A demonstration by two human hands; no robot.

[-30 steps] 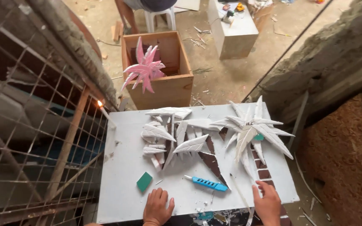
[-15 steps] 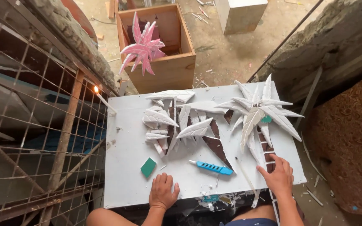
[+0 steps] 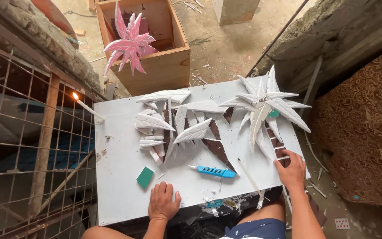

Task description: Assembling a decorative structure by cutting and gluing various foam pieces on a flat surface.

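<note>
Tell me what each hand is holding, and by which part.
Nothing is held. The left hand rests flat on the white board; the right hand lies on the banded stem of the white palm-leaf piece.

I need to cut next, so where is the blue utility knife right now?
In the head view, the blue utility knife lies on the white board near its front edge, between the left hand and the right hand, right of the green block.

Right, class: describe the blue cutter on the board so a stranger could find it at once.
Start at the white board in front of the person. Near its front edge, between the left hand and the right hand, lies a blue cutter. It is the only bright blue, slim tool there; the green block beside it is squat.
</note>
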